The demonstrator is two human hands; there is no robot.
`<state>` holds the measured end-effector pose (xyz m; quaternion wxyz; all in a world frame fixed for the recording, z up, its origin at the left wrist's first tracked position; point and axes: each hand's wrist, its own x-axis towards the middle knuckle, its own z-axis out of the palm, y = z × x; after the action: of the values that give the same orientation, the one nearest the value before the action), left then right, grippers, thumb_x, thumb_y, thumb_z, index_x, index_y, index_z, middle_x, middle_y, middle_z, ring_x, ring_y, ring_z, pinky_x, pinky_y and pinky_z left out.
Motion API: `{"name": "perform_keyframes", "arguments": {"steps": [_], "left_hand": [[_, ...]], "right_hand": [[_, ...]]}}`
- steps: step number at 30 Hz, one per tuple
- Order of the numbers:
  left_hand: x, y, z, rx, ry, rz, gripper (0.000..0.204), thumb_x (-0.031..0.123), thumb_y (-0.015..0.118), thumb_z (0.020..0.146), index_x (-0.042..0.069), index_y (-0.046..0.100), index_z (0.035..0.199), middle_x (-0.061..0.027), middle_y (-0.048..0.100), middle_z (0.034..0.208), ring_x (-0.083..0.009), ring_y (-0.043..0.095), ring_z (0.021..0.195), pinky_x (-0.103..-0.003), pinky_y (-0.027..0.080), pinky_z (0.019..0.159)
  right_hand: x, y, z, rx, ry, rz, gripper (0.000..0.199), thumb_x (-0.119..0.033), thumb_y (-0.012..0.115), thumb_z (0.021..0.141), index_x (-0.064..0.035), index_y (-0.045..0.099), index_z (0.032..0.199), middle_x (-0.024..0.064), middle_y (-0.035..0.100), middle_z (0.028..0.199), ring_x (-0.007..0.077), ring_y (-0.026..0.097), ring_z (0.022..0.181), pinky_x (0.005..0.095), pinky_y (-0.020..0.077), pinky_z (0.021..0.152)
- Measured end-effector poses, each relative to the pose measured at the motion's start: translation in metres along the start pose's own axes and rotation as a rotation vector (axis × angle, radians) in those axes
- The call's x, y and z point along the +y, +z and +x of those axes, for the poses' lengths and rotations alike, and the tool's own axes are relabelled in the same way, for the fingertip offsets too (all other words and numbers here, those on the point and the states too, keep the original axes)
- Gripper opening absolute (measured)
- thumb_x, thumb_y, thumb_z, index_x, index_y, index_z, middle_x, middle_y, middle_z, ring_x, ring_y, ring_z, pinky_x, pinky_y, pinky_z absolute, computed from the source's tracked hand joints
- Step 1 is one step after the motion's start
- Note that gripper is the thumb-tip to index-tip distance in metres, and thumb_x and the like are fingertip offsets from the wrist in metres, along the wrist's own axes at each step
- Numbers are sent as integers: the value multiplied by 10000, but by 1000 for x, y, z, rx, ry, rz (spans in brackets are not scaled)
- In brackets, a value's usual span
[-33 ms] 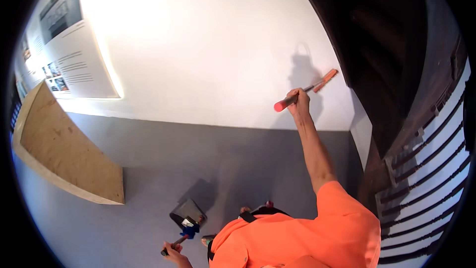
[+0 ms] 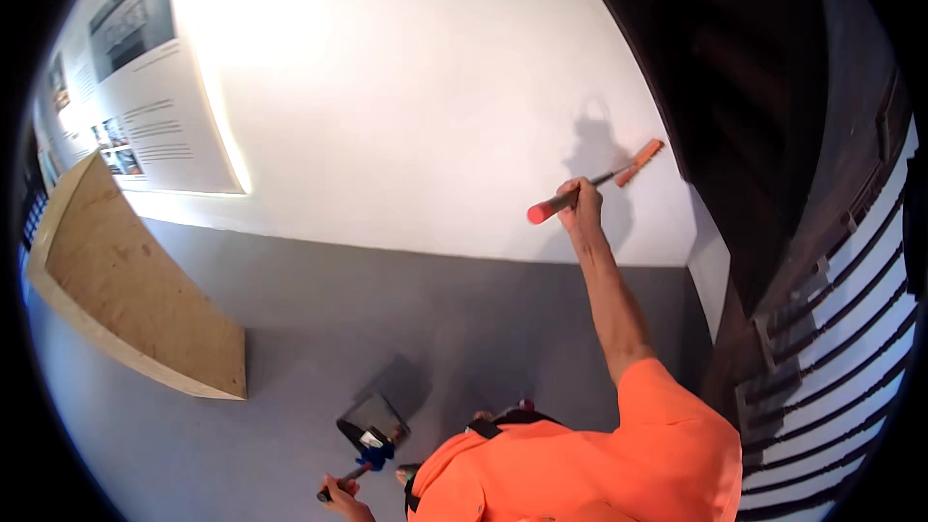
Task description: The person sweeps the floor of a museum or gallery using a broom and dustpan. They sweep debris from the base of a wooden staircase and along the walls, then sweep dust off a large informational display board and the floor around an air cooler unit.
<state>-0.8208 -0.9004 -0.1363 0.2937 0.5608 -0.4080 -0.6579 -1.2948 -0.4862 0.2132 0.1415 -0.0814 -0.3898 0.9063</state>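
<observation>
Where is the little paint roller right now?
In the head view, the paint roller is up on the right, pressed against the white wall, held in the right hand, close to the dark staircase.

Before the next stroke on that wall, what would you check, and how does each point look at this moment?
1. Right hand has a firm hold on the paint roller: ok, fingers are wrapped round the handle.
2. Roller head meets the white wall: ok, it appears to lie against the wall beside its shadow.
3. Enough paint on the roller: cannot tell, too small to see.
4. Left hand keeps its tool steady: ok, it grips a dark handle low by the floor.
5. Paint tray sits flat on the grey floor: ok, though whether it holds paint cannot be told.
6. Wooden board stays out of the way: ok, it stands far to the left.
</observation>
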Motion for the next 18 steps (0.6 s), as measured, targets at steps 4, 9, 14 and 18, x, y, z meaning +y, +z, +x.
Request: {"name": "perform_keyframes", "arguments": {"steps": [4, 9, 14, 18], "left_hand": [[28, -23, 22, -8, -162, -108, 276, 156, 682, 771, 94, 423, 843, -83, 495, 574, -184, 491, 442, -320, 475, 367], [31, -80, 53, 8, -115, 273, 199, 183, 633, 807, 62, 474, 807, -100, 538, 594, -180, 492, 466, -329, 456, 412], [35, -125, 68, -2, 80, 434, 195, 201, 631, 805, 40, 525, 777, -104, 559, 614, -179, 502, 498, -332, 455, 459], [50, -140, 86, 173, 44, 362, 269, 246, 630, 794, -4, 606, 698, -94, 591, 644, -173, 520, 572, -334, 442, 545]], "right_hand": [[73, 111, -77, -86, -104, -70, 123, -11, 480, 758, -47, 454, 644, 57, 493, 587, 135, 502, 486, 231, 266, 322], [171, 238, -173, -228, -114, -202, 125, -64, 519, 751, -1, 475, 653, 98, 515, 568, 173, 552, 479, 245, 286, 317], [236, 337, -233, -414, -179, -357, 192, -67, 489, 743, -17, 440, 564, 56, 484, 534, 192, 616, 503, 235, 312, 323], [295, 409, -241, -574, -294, -351, 238, -32, 470, 742, -15, 392, 518, 58, 468, 522, 220, 614, 463, 244, 314, 300]]}}
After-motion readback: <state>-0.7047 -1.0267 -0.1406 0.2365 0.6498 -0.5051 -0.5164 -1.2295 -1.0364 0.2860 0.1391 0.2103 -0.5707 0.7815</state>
